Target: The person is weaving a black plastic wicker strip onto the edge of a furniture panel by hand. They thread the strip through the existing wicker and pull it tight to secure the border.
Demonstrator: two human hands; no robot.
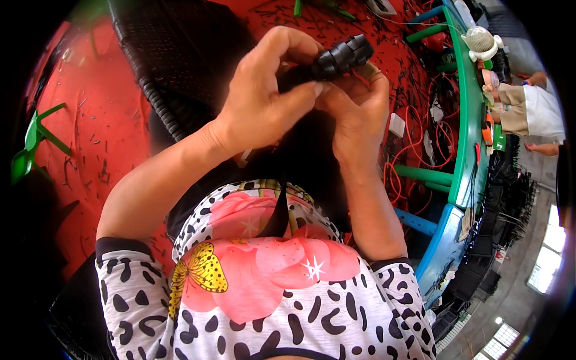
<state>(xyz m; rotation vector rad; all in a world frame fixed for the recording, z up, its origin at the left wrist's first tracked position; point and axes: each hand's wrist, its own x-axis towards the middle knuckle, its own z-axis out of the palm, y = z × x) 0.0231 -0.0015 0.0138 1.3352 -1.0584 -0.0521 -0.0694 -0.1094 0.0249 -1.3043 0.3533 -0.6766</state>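
Up in front of me is a black woven piece (345, 57), which looks like the end of a furniture part wrapped in flat plastic strip. My left hand (264, 90) is closed round its near left side, thumb bent toward the middle. Close beside it, my right hand (360, 114) pinches the lower edge of the same piece, with thumb and fingers drawn together. The two thumbs almost meet under it. Behind my left forearm stands a large black woven rattan panel (180, 54) with a braided edge. Dark shadow hides how the piece continues below my hands.
Black scraps litter the red floor (90, 138). A green stool (33, 144) is at the left. Along the right run a green table (459, 150) and a blue table (435, 252), with a small white fan (482, 42) at the far end. Orange cables (414, 138) lie beside them. Another person (540, 111) is beyond.
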